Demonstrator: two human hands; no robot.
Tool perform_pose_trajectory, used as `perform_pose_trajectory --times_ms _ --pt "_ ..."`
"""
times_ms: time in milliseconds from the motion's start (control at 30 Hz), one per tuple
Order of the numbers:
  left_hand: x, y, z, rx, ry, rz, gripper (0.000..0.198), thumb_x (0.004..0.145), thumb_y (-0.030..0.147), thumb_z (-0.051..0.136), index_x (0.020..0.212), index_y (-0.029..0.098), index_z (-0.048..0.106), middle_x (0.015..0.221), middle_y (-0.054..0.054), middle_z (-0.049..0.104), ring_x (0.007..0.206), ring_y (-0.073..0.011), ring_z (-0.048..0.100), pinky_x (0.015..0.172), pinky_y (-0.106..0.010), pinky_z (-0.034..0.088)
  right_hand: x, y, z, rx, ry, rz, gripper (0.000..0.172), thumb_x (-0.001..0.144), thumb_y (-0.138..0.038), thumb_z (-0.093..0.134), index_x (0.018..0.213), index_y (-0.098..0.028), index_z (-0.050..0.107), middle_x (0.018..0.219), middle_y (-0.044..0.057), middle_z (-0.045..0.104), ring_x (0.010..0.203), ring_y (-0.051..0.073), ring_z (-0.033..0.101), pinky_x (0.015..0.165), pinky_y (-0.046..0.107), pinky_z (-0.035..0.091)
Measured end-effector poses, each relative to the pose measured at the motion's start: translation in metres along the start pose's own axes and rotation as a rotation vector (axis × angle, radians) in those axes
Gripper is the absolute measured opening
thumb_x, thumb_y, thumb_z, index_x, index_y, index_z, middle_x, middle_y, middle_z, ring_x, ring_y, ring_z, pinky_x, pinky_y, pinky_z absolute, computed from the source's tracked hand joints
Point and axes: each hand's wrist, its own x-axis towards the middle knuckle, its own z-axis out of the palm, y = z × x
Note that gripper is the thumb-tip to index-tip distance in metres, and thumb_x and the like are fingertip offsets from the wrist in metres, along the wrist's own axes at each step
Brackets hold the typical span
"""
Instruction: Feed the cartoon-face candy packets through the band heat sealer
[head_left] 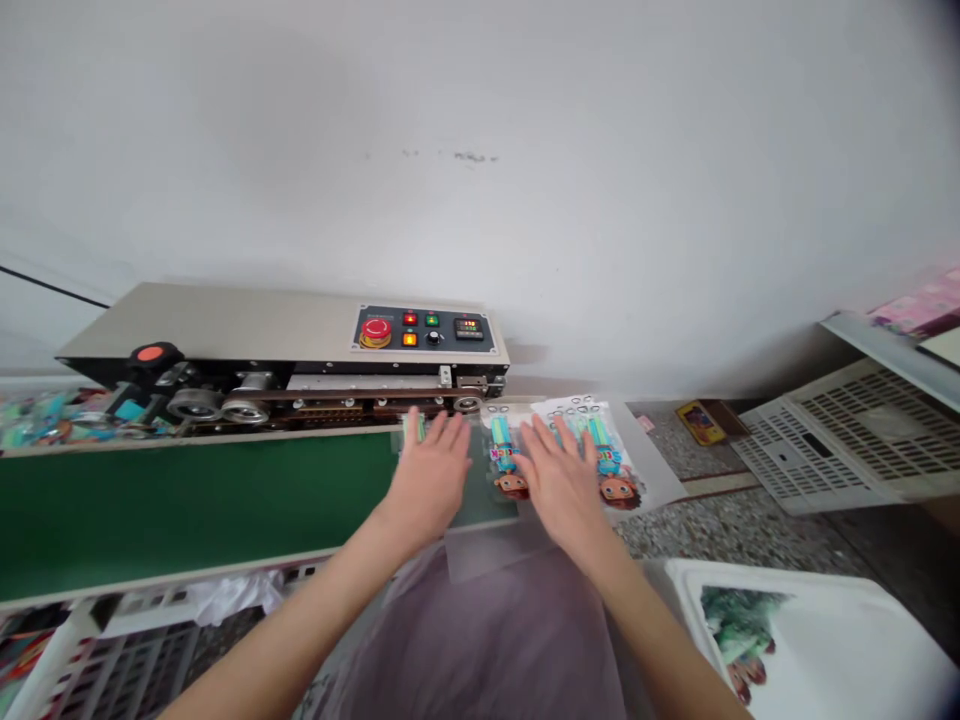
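Note:
My left hand lies flat with fingers stretched out, over a clear packet near the right end of the green conveyor belt. My right hand is spread over several printed plastic packets beside the belt. One packet with striped sticks and a cartoon face shows between my hands. Another such packet shows to the right of my right hand, on a pale sheet. Behind my left hand stands a band sealing machine with rollers along its front. My palms hide parts of the packets.
A control panel with a red stop button and lit switches faces me. At lower right a white tub holds more packets. A plastic crate leans at right near a small yellow box. Another crate stands below the belt.

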Motion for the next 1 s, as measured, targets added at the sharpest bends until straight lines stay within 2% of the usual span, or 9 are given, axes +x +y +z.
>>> perform_pose_trajectory --times_ms 133,200,300,400,533,667,833,900,1000 --pt "0.016 0.035 0.014 -0.097 0.006 0.147 0.054 0.106 0.042 0.032 0.151 0.014 0.044 0.162 -0.015 0.034 0.152 -0.0313 0.029 0.122 -0.065 0.021 -0.018 0.034 0.000 -0.107 0.021 0.027 0.041 0.104 -0.027 0.041 0.140 -0.020 0.059 0.156 0.007 0.046 0.147 0.037 0.032 0.117 0.065 0.019" --pt "0.018 0.040 0.025 -0.105 0.008 0.175 0.056 0.106 0.047 0.032 0.153 0.017 0.041 0.165 -0.013 0.027 0.154 -0.0308 0.024 0.120 -0.067 0.021 -0.025 0.040 0.007 -0.130 0.025 0.029 0.042 0.103 -0.029 0.044 0.142 -0.021 0.057 0.157 0.007 0.045 0.148 0.038 0.030 0.117 0.066 0.018" --pt "0.011 0.029 0.034 -0.084 0.003 0.159 0.055 0.107 0.047 0.029 0.154 0.021 0.039 0.166 -0.010 0.025 0.155 -0.0294 0.020 0.121 -0.069 0.019 -0.023 0.029 0.022 -0.103 0.057 0.035 0.045 0.103 -0.033 0.046 0.146 -0.021 0.053 0.158 0.007 0.043 0.150 0.037 0.027 0.119 0.066 0.014" --pt "0.000 0.005 0.029 -0.054 -0.029 0.117 0.053 0.106 0.045 0.030 0.154 0.024 0.039 0.166 -0.007 0.026 0.154 -0.0307 0.022 0.120 -0.069 0.019 -0.008 0.002 0.031 -0.023 0.054 0.057 0.047 0.104 -0.034 0.044 0.148 -0.019 0.050 0.157 0.009 0.044 0.149 0.037 0.029 0.119 0.065 0.013" --pt "-0.008 -0.009 0.011 0.021 -0.035 -0.009 0.051 0.105 0.041 0.037 0.150 0.019 0.047 0.162 -0.013 0.034 0.151 -0.0367 0.028 0.119 -0.071 0.017 0.006 -0.021 0.017 0.057 0.019 0.071 0.050 0.105 -0.038 0.041 0.149 -0.015 0.048 0.155 0.013 0.047 0.146 0.037 0.036 0.117 0.064 0.020" --pt "0.003 0.018 0.003 -0.017 0.003 -0.005 0.051 0.106 0.036 0.033 0.148 0.012 0.049 0.159 -0.017 0.040 0.150 -0.0349 0.032 0.121 -0.068 0.016 -0.003 0.010 -0.002 -0.029 0.101 0.069 0.045 0.106 -0.036 0.037 0.145 -0.020 0.054 0.155 0.009 0.048 0.146 0.036 0.035 0.118 0.064 0.018" --pt "0.021 0.055 0.028 -0.140 0.049 0.184 0.058 0.106 0.052 0.027 0.153 0.021 0.042 0.164 -0.013 0.031 0.153 -0.0317 0.025 0.120 -0.068 0.020 -0.019 0.061 0.007 -0.202 0.084 0.139 0.047 0.104 -0.037 0.042 0.145 -0.019 0.054 0.158 0.011 0.043 0.147 0.038 0.032 0.116 0.066 0.022" --pt "0.021 0.052 0.037 -0.137 0.047 0.188 0.058 0.105 0.053 0.027 0.153 0.023 0.041 0.165 -0.011 0.029 0.154 -0.0317 0.022 0.119 -0.070 0.019 -0.021 0.062 0.018 -0.210 0.085 0.122 0.049 0.103 -0.039 0.045 0.148 -0.021 0.051 0.161 0.011 0.037 0.149 0.038 0.029 0.117 0.066 0.021" --pt "0.011 0.029 0.040 -0.119 0.039 0.180 0.057 0.106 0.053 0.024 0.154 0.026 0.039 0.166 -0.008 0.027 0.155 -0.0305 0.020 0.119 -0.069 0.018 -0.017 0.040 0.031 -0.153 0.097 0.075 0.050 0.102 -0.040 0.047 0.149 -0.021 0.050 0.162 0.011 0.035 0.151 0.037 0.026 0.119 0.065 0.017"
